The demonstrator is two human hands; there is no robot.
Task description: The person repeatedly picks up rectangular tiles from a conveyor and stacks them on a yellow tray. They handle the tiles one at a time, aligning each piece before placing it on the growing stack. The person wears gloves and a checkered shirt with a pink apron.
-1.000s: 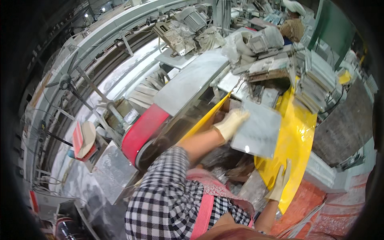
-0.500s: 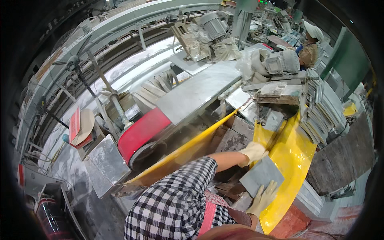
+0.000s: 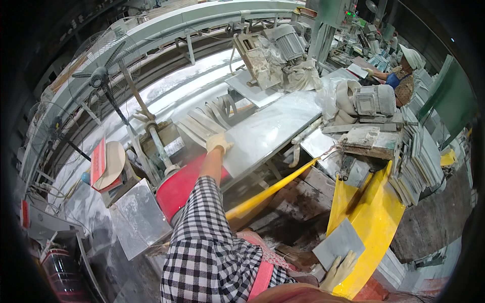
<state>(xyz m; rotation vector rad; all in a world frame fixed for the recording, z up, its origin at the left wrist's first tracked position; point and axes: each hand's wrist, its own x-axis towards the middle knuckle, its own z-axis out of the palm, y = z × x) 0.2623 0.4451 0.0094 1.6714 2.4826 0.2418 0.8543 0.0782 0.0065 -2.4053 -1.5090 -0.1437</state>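
Observation:
A square grey tile (image 3: 338,246) lies tilted against a yellow sheet (image 3: 376,214) at the lower right. My right hand (image 3: 340,272), in a cream glove, rests on the tile's near part with its fingers spread over the face. Whether anything supports the tile from beneath is hidden. My left hand (image 3: 219,143), also gloved, reaches forward to the machine. It lies with fingers extended at the near left end of a long wet grey surface (image 3: 275,118), beside a red cover (image 3: 184,186). No object shows in it.
A yellow bar (image 3: 273,189) slants between me and the machine. Stacked tiles (image 3: 417,156) stand at the right, near a dusty motor (image 3: 374,100). A fan (image 3: 98,77) stands at the far left. Another person (image 3: 404,81) in a pale hat works at the far right.
My left hand has left the tile's far edge and moved forward and left to the machine's grey surface. My right hand stays on the tile. The view has shifted slightly.

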